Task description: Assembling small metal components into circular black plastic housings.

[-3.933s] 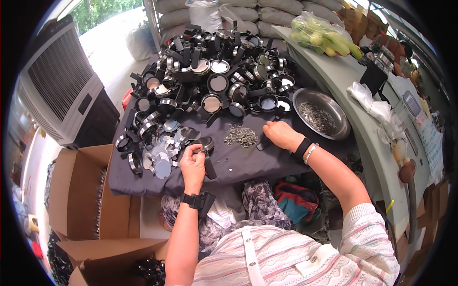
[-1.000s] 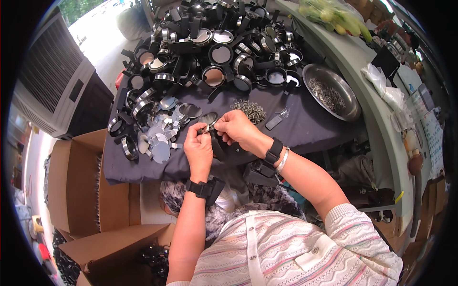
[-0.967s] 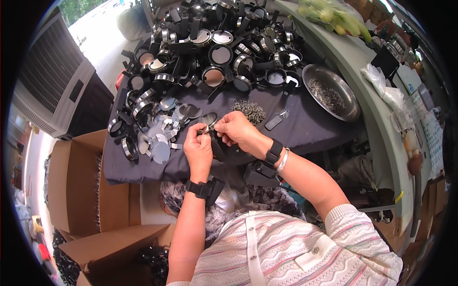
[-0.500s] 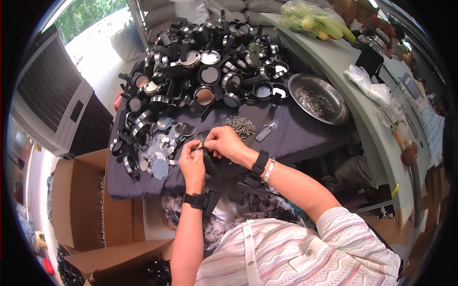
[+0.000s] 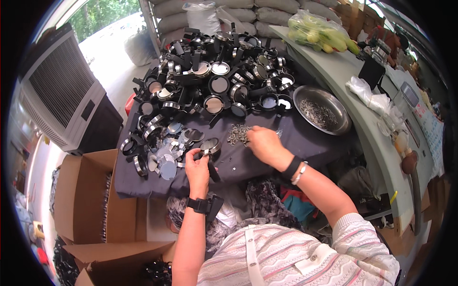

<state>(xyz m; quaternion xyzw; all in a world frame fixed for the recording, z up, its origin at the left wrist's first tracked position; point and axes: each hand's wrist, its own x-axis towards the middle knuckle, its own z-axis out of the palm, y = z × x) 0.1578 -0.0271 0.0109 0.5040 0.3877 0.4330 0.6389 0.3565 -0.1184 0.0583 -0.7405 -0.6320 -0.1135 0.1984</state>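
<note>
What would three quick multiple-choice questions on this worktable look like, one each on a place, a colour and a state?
1. Where does the metal bowl stand?
A. on the table's right end
B. in the cardboard box
C. on the person's lap

2. What colour is the table cloth?
A. white
B. dark grey
C. red

3. What is the left hand doing?
A. lying flat and empty
B. holding a round black part
C. resting in the bowl

Answers: 1 A, it sits right of the pile of parts. 2 B, dark cloth shows between the parts. 3 B, its fingers grip the round black part.

A small assembly workshop: heaped black round parts (image 5: pixel 210 81), cardboard boxes (image 5: pixel 81 190), stacked sacks (image 5: pixel 267 9).
</note>
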